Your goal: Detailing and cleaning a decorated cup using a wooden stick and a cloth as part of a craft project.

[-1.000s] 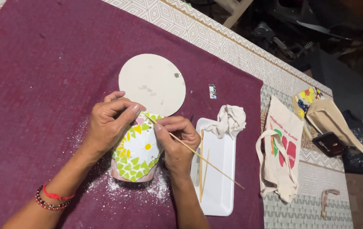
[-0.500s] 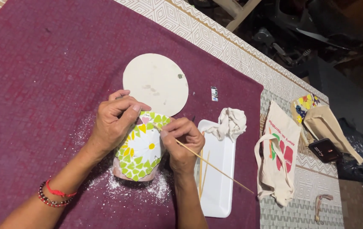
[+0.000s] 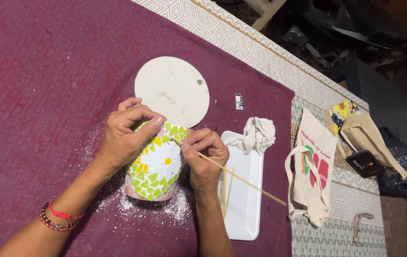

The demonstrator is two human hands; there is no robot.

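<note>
1. The left hand (image 3: 126, 137) curls over the top of a mosaic pot (image 3: 157, 164) of green, yellow and white tiles, gripping it.
2. The pot rests tilted on the maroon cloth (image 3: 46, 85) covering the desk, with white powder (image 3: 172, 209) scattered around it.
3. The right hand (image 3: 205, 157) pinches a thin wooden stick (image 3: 241, 180), its tip touching the pot's tiles.
4. Just right of it lies a white tray (image 3: 248, 209) carrying a crumpled rag (image 3: 258, 134); a pale round disc (image 3: 171, 91) lies just behind the pot.

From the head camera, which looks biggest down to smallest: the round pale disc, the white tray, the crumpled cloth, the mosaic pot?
Largest to smallest as they appear:
1. white tray and round pale disc: too close to rank
2. mosaic pot, partly hidden by the left hand and right hand
3. crumpled cloth
</note>
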